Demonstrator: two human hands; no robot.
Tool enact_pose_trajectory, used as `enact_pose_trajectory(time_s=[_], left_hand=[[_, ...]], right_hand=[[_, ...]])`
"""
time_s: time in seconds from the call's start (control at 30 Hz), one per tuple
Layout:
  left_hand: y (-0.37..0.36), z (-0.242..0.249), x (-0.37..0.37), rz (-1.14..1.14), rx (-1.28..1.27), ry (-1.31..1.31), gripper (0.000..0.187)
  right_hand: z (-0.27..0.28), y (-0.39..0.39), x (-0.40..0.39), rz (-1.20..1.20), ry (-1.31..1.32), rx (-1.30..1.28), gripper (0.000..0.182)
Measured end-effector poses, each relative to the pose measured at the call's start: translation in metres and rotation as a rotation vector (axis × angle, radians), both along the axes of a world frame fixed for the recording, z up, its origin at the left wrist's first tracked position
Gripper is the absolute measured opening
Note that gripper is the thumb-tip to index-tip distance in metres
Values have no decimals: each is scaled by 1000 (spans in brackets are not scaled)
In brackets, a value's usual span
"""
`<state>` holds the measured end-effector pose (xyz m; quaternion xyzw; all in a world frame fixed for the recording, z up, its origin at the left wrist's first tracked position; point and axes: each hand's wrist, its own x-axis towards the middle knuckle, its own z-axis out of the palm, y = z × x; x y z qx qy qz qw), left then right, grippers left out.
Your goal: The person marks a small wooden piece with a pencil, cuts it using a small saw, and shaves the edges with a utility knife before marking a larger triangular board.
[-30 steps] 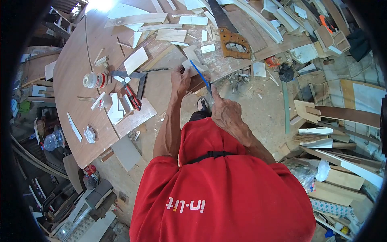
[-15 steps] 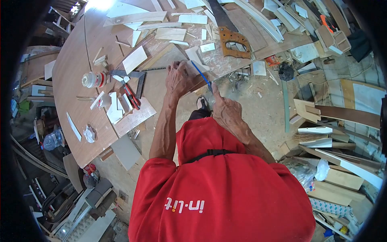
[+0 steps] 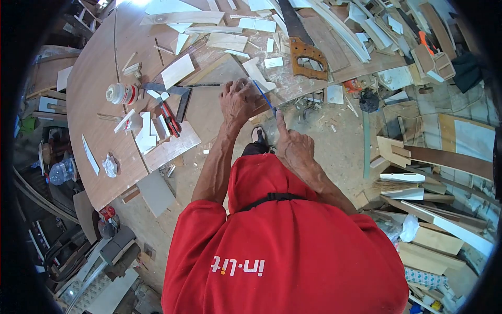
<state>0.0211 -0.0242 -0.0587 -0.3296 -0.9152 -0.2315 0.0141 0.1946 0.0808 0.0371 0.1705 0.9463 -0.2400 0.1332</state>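
My left hand (image 3: 238, 100) presses down at the table's edge, its bent fingers over a piece of wood (image 3: 258, 109) that is mostly hidden. Close by lies a thin panel with a pale wooden edge (image 3: 222, 73). In my right hand (image 3: 296, 146) is a slim blue hacksaw (image 3: 264, 95), seen nearly edge-on. My index finger stretches along its handle, and the blade end reaches over the table beside my left hand. A metal square (image 3: 183, 102) lies left of my left hand, near a red utility knife (image 3: 170, 119).
A large handsaw (image 3: 308, 58) rests on the table (image 3: 94, 68) among white and wooden offcuts (image 3: 227, 41). Toward the left stands a jar (image 3: 121, 94) with a red-and-white label. Wood scraps (image 3: 439, 225) are stacked at right. My sandaled foot (image 3: 258, 135) shows below the edge.
The camera view has shifted slightly. My right hand and the hacksaw have moved a little back toward me; my left hand stays on the wood.
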Motion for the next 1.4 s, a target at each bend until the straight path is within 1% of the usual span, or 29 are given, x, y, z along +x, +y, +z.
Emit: enact_pose_trajectory(time_s=[0.07,0.17,0.3,0.37,0.43,0.5,0.53,0.6,0.7,0.73,0.77,0.9,1.0,1.07,1.1,1.17,1.23,1.3,1.4], left_hand=[[-3,0,3,11,68,-15,39],[-6,-7,4,-5,82,46,41],[-6,-10,2,-25,114,17,40],[-3,-3,4,-16,89,23,35],[-3,-7,4,-7,106,37,33],[-3,-7,3,1,121,60,32],[-3,-5,4,9,106,43,31],[-4,-4,3,15,94,26,30],[-2,-5,3,18,86,-40,33],[-2,-1,5,9,79,-20,30],[-3,2,6,1,71,3,27],[-2,3,6,10,39,38,25],[-1,6,4,23,28,14,29],[-3,8,5,-26,18,-22,45],[-2,7,5,-29,20,-28,45],[-1,7,3,-41,14,6,52],[2,8,1,-26,10,16,52],[2,7,6,-12,-1,12,51],[1,9,4,-11,-20,-9,51]], right_hand=[[3,-1,-2,12,0,15,72],[2,-4,-2,16,3,34,73],[6,-6,-6,11,-26,43,72],[3,-7,-10,11,-38,61,73],[-6,-5,-12,6,-55,78,73],[-12,-2,-18,31,41,87,75],[-9,0,-18,35,41,87,75],[0,7,-18,52,-62,51,78],[5,8,-17,66,-101,92,80],[3,7,-18,70,-103,95,80],[-1,5,-21,69,-74,101,80],[-4,1,-32,79,1,108,80],[7,14,-25,115,-19,63,79],[10,20,-28,139,-2,80,77],[10,22,-28,154,10,97,75],[7,25,-36,147,-8,81,73],[12,27,-45,149,-6,66,72],[23,31,-42,206,-110,85,79],[8,34,-45,197,-26,67,80]])
